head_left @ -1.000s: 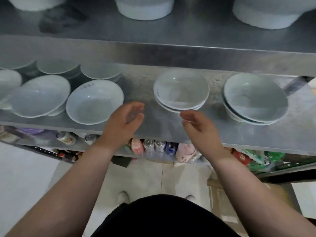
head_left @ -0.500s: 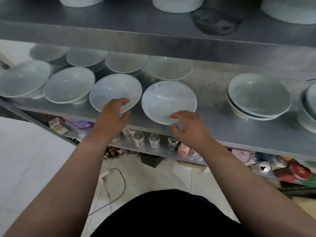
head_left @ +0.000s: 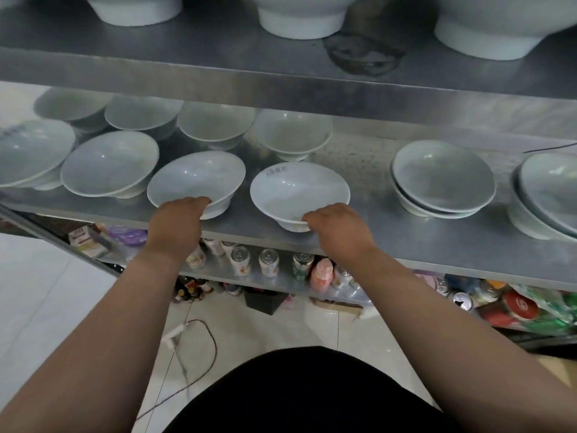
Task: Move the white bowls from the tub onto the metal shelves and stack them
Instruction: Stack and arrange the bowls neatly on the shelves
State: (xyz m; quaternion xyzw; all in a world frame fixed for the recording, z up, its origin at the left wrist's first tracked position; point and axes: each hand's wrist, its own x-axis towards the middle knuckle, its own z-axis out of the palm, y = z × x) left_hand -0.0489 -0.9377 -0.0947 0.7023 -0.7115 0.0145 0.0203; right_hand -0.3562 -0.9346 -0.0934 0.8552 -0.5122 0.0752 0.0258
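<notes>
Since half a second ago both hands have closed on the bowls they were reaching for. The left grip (head_left: 178, 220) curls its fingers over the near rim of the left-hand bowl (head_left: 196, 179). The right grip (head_left: 337, 229) clasps the near edge of the marked bowl (head_left: 299, 189). Both bowls stand just beside each other at the front of the middle shelf (head_left: 390, 242). On that shelf we count four bowls in the back row, four places in the front row, a near stack (head_left: 443, 176) to the right and a far stack (head_left: 549, 195) beyond it. Three bowl bases stand on the upper shelf (head_left: 218, 57). Faint writing inside the marked bowl's far rim is unreadable. Three cans (head_left: 268, 260) show between the forearms, their labels illegible.
</notes>
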